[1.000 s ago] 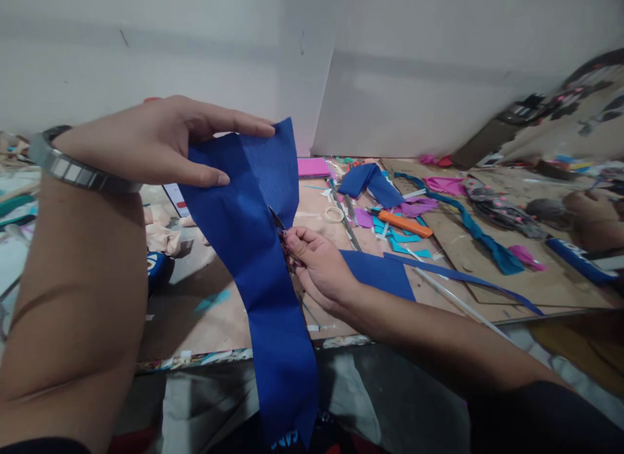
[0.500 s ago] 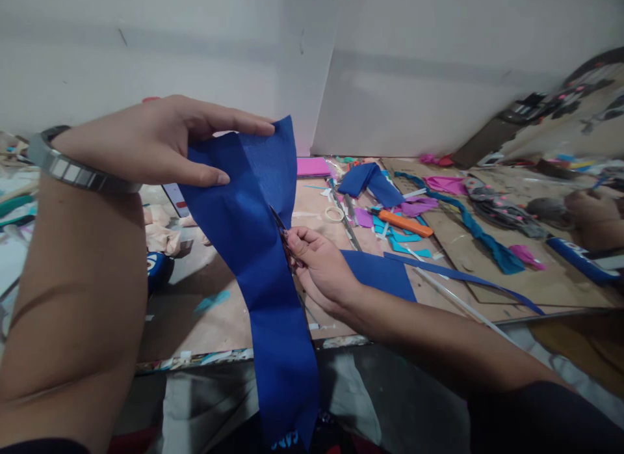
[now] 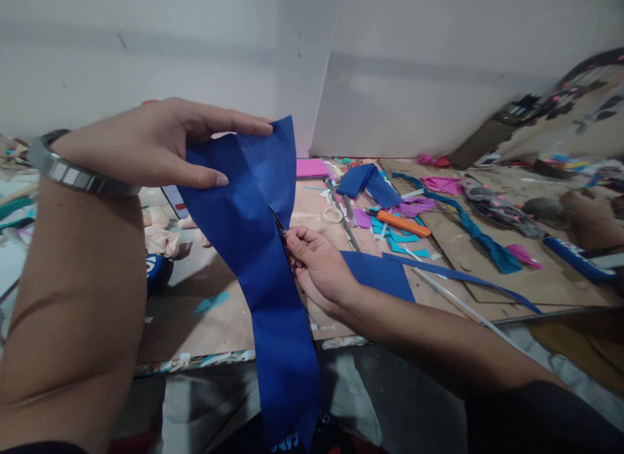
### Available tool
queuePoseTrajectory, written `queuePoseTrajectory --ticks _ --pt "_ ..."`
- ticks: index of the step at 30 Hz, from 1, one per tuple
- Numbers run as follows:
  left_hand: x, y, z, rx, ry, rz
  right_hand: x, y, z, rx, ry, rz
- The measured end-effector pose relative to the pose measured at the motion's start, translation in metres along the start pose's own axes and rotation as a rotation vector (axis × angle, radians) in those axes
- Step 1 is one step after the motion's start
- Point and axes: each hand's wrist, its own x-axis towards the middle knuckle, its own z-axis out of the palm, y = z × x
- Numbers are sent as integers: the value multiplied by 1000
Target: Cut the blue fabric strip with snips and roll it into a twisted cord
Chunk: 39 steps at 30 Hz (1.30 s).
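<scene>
A long strip of blue crepe-like paper (image 3: 273, 337) hangs from my left hand (image 3: 170, 142), its lower end reaching down toward my lap. Thumb and forefinger of that hand grip its wide upper part, which has a lengthwise crease. My right hand (image 3: 319, 265) is closed around a small pair of scissors (image 3: 277, 220). The dark blades point up and left and lie against the strip's right edge; their handles are mostly hidden by my fingers. Behind my right wrist, another flat blue piece (image 3: 380, 275) lies on the table.
An orange cutter knife (image 3: 402, 224), a tape ring (image 3: 333, 214) and coloured scraps lie on the table (image 3: 219, 324). A thin blue strip (image 3: 458, 275) and a pale rod (image 3: 453, 298) cross the right side. Another person's hand (image 3: 587, 213) is at far right, by a cardboard sheet (image 3: 448, 239).
Hardly anything differs. The view has shifted very slightly; both hands, the blue strip and the scissors keep nearly the same places.
</scene>
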Motion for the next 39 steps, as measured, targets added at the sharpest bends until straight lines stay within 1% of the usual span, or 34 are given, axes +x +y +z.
queuePoseTrajectory --ticks 8,14,20,25,32,37,39 --pt "0 2 0 -23 5 6 1 -2 1 26 1 -31" --pt "-1 -1 0 50 5 25 1 -2 2 -5 -9 -53" --pt "3 0 2 36 -28 74 1 -3 5 25 -8 -33" --pt "6 0 4 32 -35 116 3 -2 6 28 5 -45" --pt "7 0 5 12 -48 116 6 0 7 36 11 -69" --pt "7 -2 3 37 -43 149 6 0 7 33 12 -68" --pt "7 -2 3 46 -41 135 6 0 7 40 9 -71"
